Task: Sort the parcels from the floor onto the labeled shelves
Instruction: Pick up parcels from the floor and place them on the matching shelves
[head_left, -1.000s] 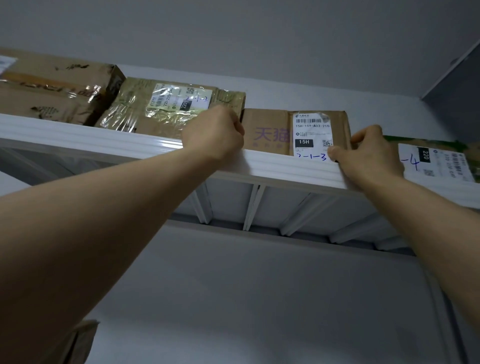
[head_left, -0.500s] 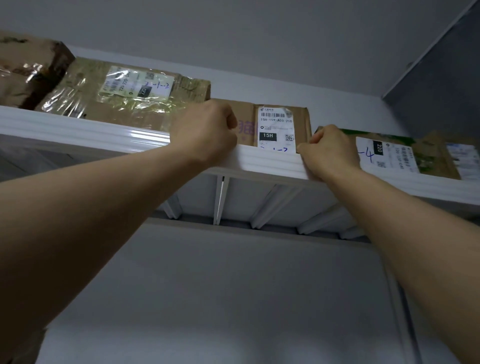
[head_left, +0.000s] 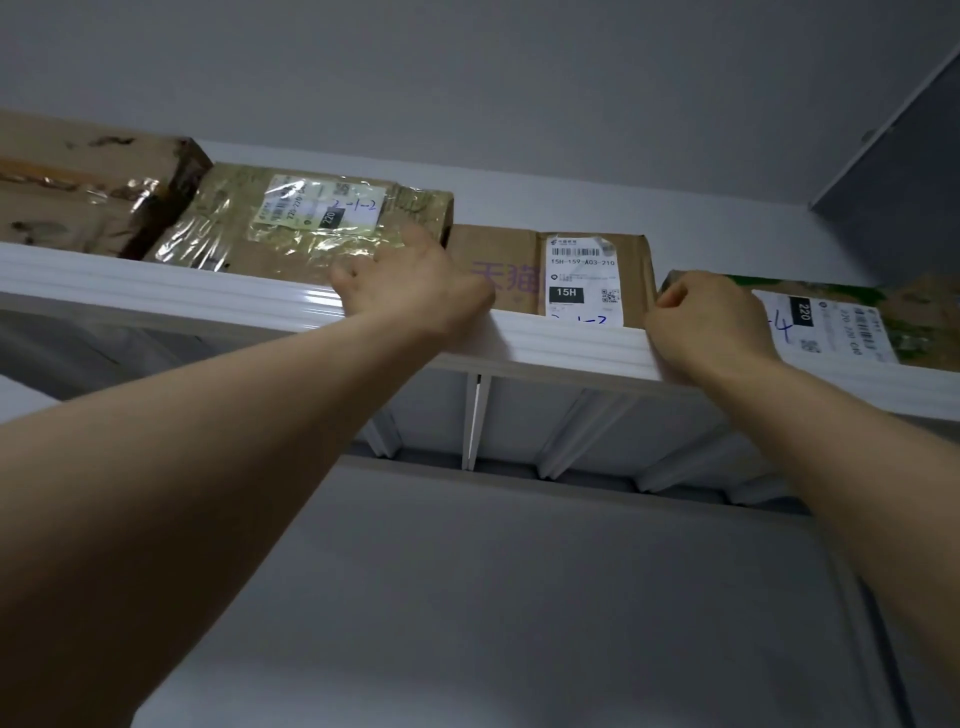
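Note:
On the high white shelf (head_left: 156, 286) a brown cardboard parcel (head_left: 498, 260) with a white "15H" label and purple print stands between two others. My left hand (head_left: 410, 291) is open, with its fingers spread over the lower right corner of the tape-wrapped parcel (head_left: 291, 223) marked "1-2", just left of the brown one. My right hand (head_left: 711, 322) has its fingers curled at the brown parcel's right edge, touching the left corner of a green-printed parcel (head_left: 831, 322) marked "-4". Whether it grips anything I cannot tell.
A larger taped brown parcel (head_left: 78, 192) fills the shelf's far left. The parcels stand side by side with almost no gaps. The ceiling is close above them. White ribs (head_left: 475, 415) run under the shelf, and a dark panel (head_left: 904, 182) stands at the right.
My left hand has opened and shifted left from the brown parcel's left side onto the taped parcel. My right hand stays at the brown parcel's right edge. The view has swung slightly.

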